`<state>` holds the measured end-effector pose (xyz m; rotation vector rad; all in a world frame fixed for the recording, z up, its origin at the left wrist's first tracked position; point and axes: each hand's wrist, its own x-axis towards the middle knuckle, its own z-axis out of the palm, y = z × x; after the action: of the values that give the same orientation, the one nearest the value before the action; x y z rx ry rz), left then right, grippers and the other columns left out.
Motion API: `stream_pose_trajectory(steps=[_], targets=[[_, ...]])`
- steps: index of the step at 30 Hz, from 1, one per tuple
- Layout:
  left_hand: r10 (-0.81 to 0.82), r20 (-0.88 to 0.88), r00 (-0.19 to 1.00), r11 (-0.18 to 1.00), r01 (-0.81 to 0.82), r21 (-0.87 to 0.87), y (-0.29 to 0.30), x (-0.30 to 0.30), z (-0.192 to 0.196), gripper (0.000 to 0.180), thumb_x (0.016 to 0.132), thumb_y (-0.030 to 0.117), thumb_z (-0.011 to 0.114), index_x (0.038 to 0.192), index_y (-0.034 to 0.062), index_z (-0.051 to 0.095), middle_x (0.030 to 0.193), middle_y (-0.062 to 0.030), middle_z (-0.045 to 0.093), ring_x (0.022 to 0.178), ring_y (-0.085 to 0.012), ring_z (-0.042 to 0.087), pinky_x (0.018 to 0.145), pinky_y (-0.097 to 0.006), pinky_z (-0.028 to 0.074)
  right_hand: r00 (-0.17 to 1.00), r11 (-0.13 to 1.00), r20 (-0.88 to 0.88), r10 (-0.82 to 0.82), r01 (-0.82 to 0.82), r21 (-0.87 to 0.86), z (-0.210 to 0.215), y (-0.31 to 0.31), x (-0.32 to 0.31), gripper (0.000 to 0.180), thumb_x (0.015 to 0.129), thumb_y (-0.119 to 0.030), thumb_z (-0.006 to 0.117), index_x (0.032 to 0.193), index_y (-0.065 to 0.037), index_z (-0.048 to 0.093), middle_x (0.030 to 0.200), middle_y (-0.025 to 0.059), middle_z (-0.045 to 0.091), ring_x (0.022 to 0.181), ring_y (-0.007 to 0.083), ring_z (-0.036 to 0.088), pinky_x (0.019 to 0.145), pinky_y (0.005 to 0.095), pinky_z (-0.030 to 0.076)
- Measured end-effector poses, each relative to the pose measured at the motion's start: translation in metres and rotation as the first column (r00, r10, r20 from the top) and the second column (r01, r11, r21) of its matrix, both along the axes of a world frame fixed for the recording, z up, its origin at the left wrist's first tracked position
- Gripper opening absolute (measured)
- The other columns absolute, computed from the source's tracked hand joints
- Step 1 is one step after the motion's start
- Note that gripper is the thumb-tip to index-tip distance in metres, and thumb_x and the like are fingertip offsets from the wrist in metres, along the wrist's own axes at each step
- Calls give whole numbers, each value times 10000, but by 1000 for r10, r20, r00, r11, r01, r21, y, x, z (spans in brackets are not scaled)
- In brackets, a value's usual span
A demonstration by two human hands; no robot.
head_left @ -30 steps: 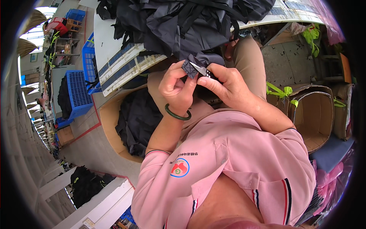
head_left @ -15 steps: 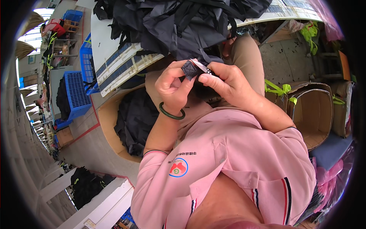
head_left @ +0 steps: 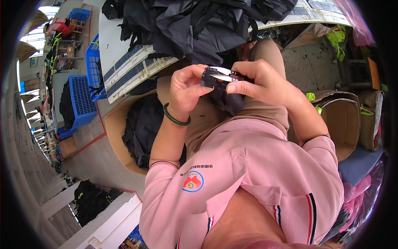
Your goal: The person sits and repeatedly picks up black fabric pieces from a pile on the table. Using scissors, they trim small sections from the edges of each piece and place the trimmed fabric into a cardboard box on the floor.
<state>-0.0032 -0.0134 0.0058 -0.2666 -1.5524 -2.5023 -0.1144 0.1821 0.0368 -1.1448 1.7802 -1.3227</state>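
Fabric is heaped on a worktable near blue crates, cloth pinched by left hand, snips gripped by right hand.

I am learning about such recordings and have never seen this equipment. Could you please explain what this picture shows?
There is no machine: a fisheye camera on the person's head looks down, so straight edges bend near the rim. The bare left hand, with a dark green bangle at its wrist, pinches a black fabric piece. The right hand holds small black-handled metal snips, blades apart, at the fabric. Ahead, a heap of black fabric and straps lies on a white table. At left, a brown cardboard box holds more black fabric.
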Motion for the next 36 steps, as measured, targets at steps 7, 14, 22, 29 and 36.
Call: stream_pose_trajectory(steps=[7,14,22,29,36], targets=[[-19,87,996,996,27,-85,2,0,0,200,700,-38,672,896,-36,627,969,-138,653,901,-197,618,842,-315,470,963,996,-258,-76,64,-58,0,0,3,422,800,-360,727,741,1,518,559,95,390,501,194,327,467,321,315],[-21,102,995,993,33,-117,0,1,-1,219,693,-18,684,904,-34,628,961,-132,654,891,-195,620,835,-310,472,916,993,-387,-106,79,-85,2,-1,4,402,792,-363,725,738,-15,531,520,123,430,447,285,413,442,346,328],[-25,97,995,991,38,-131,0,0,-3,208,712,-27,689,910,-33,629,975,-131,652,907,-195,618,845,-314,470,900,992,-420,-117,88,-87,0,0,3,399,799,-366,717,740,-17,532,524,127,446,458,308,437,449,359,336],[-46,106,993,987,61,-146,2,-2,4,185,687,-12,714,858,-23,643,910,-120,661,866,-189,605,800,-299,457,940,997,-335,-70,61,-39,1,3,1,403,827,-381,674,734,-9,551,537,170,490,505,364,480,479,399,367],[-27,130,991,978,53,-203,5,-3,10,147,675,9,700,808,-13,641,866,-132,670,816,-184,601,757,-288,449,961,997,-267,-64,52,-53,-4,9,0,361,851,-293,684,744,16,531,553,102,402,506,204,328,475,326,316]])
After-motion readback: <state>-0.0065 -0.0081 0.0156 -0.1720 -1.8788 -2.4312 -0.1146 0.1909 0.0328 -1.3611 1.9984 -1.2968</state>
